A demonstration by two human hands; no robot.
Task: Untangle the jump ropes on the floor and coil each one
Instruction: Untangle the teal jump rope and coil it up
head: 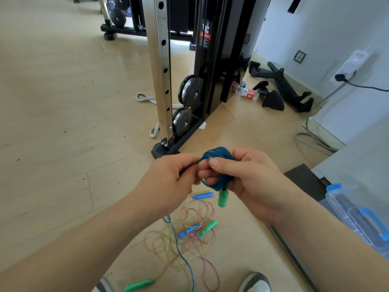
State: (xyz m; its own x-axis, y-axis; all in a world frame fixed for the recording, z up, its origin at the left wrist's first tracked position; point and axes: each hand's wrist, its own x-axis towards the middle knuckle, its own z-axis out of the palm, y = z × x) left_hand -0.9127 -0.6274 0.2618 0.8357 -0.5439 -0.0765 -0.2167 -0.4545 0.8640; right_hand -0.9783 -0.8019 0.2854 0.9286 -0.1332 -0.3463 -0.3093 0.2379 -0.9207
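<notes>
**Winding the teal rope: keep the feed taut**

Just in front of the steel upright (162, 70), the right hand (248, 178) is curled round a tight teal coil (219, 154). Its thumb presses across the turns, and a green handle (222, 198) dangles beneath. The left hand (168, 182), level with it and a little left of the upright's foot, looks to be pinching the strand that feeds the coil. Its fingertips are hidden, so the exact hold is uncertain. The loose tail (183, 256) drops to the floor and crosses the pink-and-yellow tangle (200, 226), which lies farther out from the upright, by the person's feet.

To do this step well, I judge, let the tail slide through the left pinch under light tension. Lay each turn beside the last with the thumb clamped on. Lift the tail clear of the tangle so it does not snag.

The floor (63, 123) is pale, smooth plank. Right of the upright stands a white wall (336, 28) with sockets, and on that same side, much closer to the camera, a clear lidded box (357, 213).
</notes>
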